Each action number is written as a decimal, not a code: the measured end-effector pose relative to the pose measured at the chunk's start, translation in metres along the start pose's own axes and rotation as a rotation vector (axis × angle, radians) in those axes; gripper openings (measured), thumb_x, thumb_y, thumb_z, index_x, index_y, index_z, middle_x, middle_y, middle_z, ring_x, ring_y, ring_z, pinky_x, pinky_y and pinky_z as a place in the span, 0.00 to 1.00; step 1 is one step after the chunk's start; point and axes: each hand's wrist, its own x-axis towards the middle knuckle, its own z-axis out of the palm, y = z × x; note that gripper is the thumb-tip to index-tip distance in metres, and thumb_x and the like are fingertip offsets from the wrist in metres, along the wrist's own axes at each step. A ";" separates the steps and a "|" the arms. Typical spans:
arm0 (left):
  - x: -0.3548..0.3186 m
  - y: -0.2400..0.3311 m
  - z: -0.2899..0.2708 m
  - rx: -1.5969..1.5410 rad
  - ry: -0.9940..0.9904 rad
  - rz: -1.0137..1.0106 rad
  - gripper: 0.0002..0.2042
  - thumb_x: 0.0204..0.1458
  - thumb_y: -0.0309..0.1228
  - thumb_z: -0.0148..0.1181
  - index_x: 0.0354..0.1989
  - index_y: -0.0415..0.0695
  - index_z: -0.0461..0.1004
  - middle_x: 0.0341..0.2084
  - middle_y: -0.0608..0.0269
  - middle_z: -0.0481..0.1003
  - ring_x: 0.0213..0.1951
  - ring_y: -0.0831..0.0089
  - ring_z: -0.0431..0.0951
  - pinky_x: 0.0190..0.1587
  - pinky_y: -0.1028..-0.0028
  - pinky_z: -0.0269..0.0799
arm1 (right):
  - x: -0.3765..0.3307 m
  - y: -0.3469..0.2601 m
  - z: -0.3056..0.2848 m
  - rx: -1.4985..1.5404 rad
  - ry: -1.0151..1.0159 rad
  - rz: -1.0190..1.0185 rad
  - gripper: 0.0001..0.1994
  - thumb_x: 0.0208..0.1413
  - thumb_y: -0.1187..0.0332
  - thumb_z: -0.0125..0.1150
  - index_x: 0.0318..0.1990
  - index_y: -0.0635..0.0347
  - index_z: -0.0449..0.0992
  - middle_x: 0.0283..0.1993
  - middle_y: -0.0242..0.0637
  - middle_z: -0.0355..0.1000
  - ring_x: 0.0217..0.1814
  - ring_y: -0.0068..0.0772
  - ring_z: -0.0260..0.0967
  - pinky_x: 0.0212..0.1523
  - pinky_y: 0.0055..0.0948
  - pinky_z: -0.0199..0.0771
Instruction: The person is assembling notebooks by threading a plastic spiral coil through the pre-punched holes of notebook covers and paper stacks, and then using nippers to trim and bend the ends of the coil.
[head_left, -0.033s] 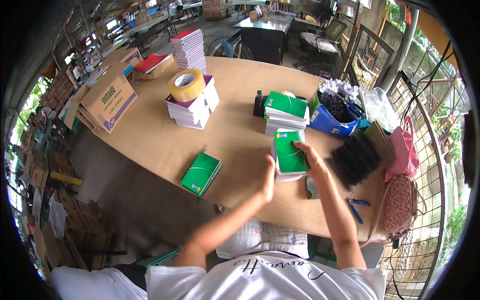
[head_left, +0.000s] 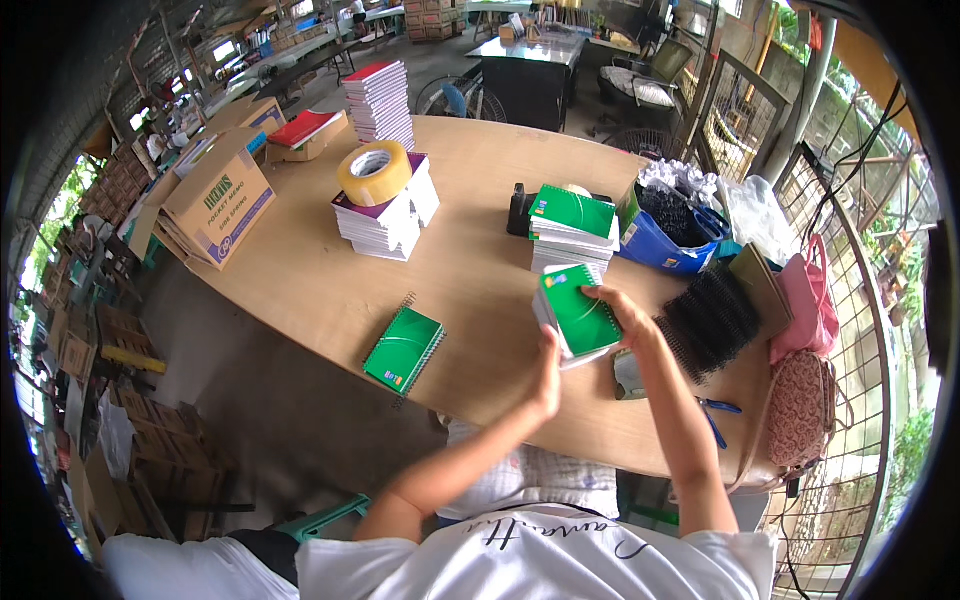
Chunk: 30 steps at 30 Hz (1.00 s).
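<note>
Between my two hands is a small stack of green-covered notebooks (head_left: 578,305), tilted, with white page edges showing on the left and bottom. My right hand (head_left: 628,318) grips its right side, the thumb lying on the green cover. On its lower left side rests my left hand (head_left: 545,378), whose other fingers are partly hidden. Just beyond stands a taller stack of green notebooks (head_left: 575,212) with white pages. To the left, near the table's front edge, lies a green notebook (head_left: 404,348) with black spiral wire sticking out at its ends.
A tape roll (head_left: 374,172) sits on a pile of pads (head_left: 378,230), with a red-topped book stack (head_left: 380,108) behind. Cardboard box (head_left: 225,205) stands left. On the right are a blue container (head_left: 660,250), black wire spirals (head_left: 712,315), blue pliers (head_left: 718,420) and a patterned bag (head_left: 800,405).
The held stack has come slightly nearer to me and turned, its top leaning left. Both hands have shifted with it, the left a little to the right and closer.
</note>
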 end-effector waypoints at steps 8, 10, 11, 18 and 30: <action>-0.029 0.035 0.018 0.243 0.271 0.205 0.48 0.57 0.37 0.61 0.73 0.45 0.27 0.73 0.53 0.29 0.74 0.65 0.34 0.73 0.64 0.37 | -0.008 -0.019 -0.092 -0.304 0.255 -0.333 0.41 0.50 0.40 0.65 0.61 0.66 0.66 0.54 0.48 0.71 0.47 0.34 0.74 0.36 0.24 0.75; 0.000 0.066 -0.043 0.573 0.246 0.269 0.47 0.47 0.30 0.69 0.72 0.43 0.42 0.70 0.40 0.46 0.71 0.54 0.49 0.69 0.61 0.50 | -0.041 0.002 -0.033 0.051 0.662 -0.416 0.31 0.58 0.42 0.57 0.56 0.60 0.71 0.46 0.39 0.75 0.37 0.29 0.70 0.39 0.23 0.69; 0.019 0.067 -0.054 0.672 0.093 0.181 0.43 0.47 0.28 0.68 0.70 0.42 0.47 0.67 0.41 0.51 0.69 0.53 0.53 0.67 0.61 0.55 | -0.044 0.023 -0.027 0.095 0.605 -0.364 0.31 0.57 0.41 0.58 0.56 0.57 0.70 0.47 0.38 0.74 0.39 0.30 0.69 0.42 0.29 0.69; 0.052 0.028 -0.042 0.910 0.018 0.135 0.28 0.44 0.15 0.58 0.58 0.37 0.64 0.54 0.53 0.68 0.58 0.63 0.68 0.60 0.66 0.63 | -0.013 0.024 -0.007 0.193 0.363 -0.146 0.25 0.56 0.51 0.58 0.57 0.54 0.70 0.52 0.35 0.73 0.55 0.32 0.69 0.51 0.42 0.72; 0.060 0.142 0.058 1.612 -0.478 0.849 0.35 0.40 0.27 0.71 0.61 0.42 0.66 0.56 0.50 0.66 0.57 0.52 0.67 0.58 0.59 0.67 | -0.114 0.115 -0.010 -1.518 0.924 -0.469 0.36 0.45 0.55 0.69 0.65 0.28 0.64 0.64 0.47 0.59 0.57 0.55 0.59 0.51 0.54 0.64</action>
